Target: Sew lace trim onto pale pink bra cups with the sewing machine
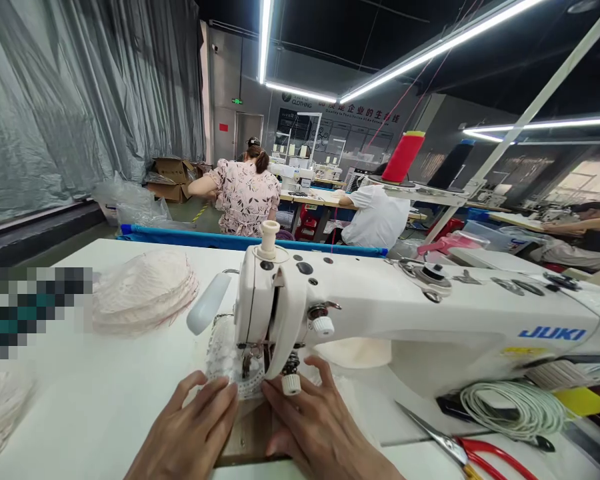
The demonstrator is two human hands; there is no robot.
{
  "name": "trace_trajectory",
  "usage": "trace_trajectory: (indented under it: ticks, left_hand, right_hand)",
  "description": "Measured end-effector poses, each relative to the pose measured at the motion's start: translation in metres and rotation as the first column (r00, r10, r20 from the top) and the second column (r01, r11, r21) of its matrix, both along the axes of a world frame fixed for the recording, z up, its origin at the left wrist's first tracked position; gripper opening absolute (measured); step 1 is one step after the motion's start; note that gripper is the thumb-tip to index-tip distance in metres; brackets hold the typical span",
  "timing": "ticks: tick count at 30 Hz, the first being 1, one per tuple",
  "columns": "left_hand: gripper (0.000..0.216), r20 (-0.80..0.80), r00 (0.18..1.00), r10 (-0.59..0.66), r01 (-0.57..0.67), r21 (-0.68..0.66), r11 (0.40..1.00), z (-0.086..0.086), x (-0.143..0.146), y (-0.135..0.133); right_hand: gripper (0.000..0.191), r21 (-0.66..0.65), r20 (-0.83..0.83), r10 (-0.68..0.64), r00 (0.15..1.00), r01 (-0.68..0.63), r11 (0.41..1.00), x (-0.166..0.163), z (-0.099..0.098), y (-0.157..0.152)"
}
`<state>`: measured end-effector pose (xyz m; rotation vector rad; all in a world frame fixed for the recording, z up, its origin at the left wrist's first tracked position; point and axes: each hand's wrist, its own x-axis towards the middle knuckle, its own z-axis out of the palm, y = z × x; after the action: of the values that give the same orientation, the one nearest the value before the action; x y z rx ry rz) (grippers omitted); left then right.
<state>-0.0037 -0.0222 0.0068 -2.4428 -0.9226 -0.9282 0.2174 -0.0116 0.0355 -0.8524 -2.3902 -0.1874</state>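
Note:
A piece of white lace fabric (pixel 222 353) lies beneath the presser foot (pixel 247 364) of a white sewing machine (pixel 360 300). My left hand (pixel 195 417) rests at the near left of the needle, its fingertips flat on the lace edge and its thumb hidden. To the right of the foot, my right hand (pixel 315 417) has its fingers stretched forward at the fabric's near edge. Its thumb is apart from the fingers, and the machine head partly covers the fingertips. Cream fabric (pixel 360 352) shows behind the right hand, under the machine arm.
Stacked pale fabric pieces (pixel 143 290) lie at the left, with another pile (pixel 3 413) nearer. Red-handled scissors (pixel 460 450) and a coiled pale cord (pixel 513 410) lie at the right. A red thread cone (pixel 404 157) stands above the machine. Several people work at tables beyond.

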Motion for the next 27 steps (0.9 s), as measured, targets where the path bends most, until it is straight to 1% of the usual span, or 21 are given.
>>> trace_trajectory:
  ticks: [4, 8, 9, 11, 14, 16, 18, 20, 22, 24, 26, 27]
  left_hand:
    - [0.032, 0.002, 0.999, 0.038, -0.037, -0.027, 0.999, -0.004, -0.002, 0.002]
    - [0.028, 0.007, 0.998, 0.06, -0.059, -0.028, 0.998, 0.004, -0.006, 0.007]
    - [0.026, 0.003, 0.998, 0.065, -0.065, -0.042, 0.997, 0.006, -0.008, 0.009]
    - [0.028, -0.023, 0.996, 0.082, -0.083, -0.09, 0.992, 0.01, -0.015, 0.014]
    - [0.034, -0.068, 0.986, 0.151, -0.159, -0.138, 0.977, 0.013, -0.026, 0.018]
    - [0.034, -0.103, 0.974, 0.204, -0.218, -0.155, 0.964, 0.018, -0.031, 0.013]
    - [0.034, -0.138, 0.966, 0.218, -0.245, -0.234, 0.941, 0.026, -0.035, 0.001]
    - [0.035, -0.117, 0.976, 0.183, -0.212, -0.342, 0.916, 0.037, -0.039, -0.015]
    - [0.035, -0.055, 0.988, 0.146, -0.156, -0.389, 0.908, 0.046, -0.046, -0.031]
    - [0.034, -0.037, 0.991, 0.13, -0.135, -0.332, 0.934, 0.049, -0.054, -0.045]
    - [0.035, -0.096, 0.988, 0.123, -0.14, -0.208, 0.968, 0.044, -0.063, -0.057]
    - [0.037, -0.144, 0.983, 0.112, -0.131, -0.126, 0.983, 0.039, -0.066, -0.063]
  right_hand:
    - [0.044, 0.043, 0.042, -0.028, 0.999, 0.026, 0.999, 0.003, 0.0, 0.002]
    - [0.052, 0.062, 0.15, -0.008, 0.989, -0.002, 0.998, 0.006, 0.003, 0.003]
    - [0.052, 0.06, 0.148, -0.007, 0.989, -0.002, 0.998, 0.006, 0.003, 0.003]
    - [0.049, 0.049, 0.091, -0.017, 0.996, 0.012, 0.999, 0.005, 0.002, 0.003]
    - [0.043, 0.0, 0.019, -0.005, 1.0, 0.005, 1.0, 0.0, 0.002, 0.002]
    - [0.04, -0.015, 0.011, 0.0, 1.0, 0.001, 1.0, -0.004, 0.005, -0.002]
    - [0.038, -0.008, 0.012, 0.008, 1.0, -0.008, 1.0, -0.008, 0.011, -0.006]
    - [0.04, -0.006, 0.013, 0.054, 0.998, -0.053, 0.999, -0.013, 0.017, -0.013]
    - [0.045, -0.03, 0.005, 0.134, 0.991, -0.133, 0.991, -0.02, 0.023, -0.02]
    - [0.05, -0.049, -0.001, 0.195, 0.981, -0.195, 0.98, -0.027, 0.026, -0.027]
    - [0.054, -0.047, 0.048, 0.24, 0.97, -0.238, 0.97, -0.034, 0.026, -0.035]
    - [0.052, -0.036, 0.089, 0.256, 0.963, -0.253, 0.967, -0.037, 0.024, -0.04]
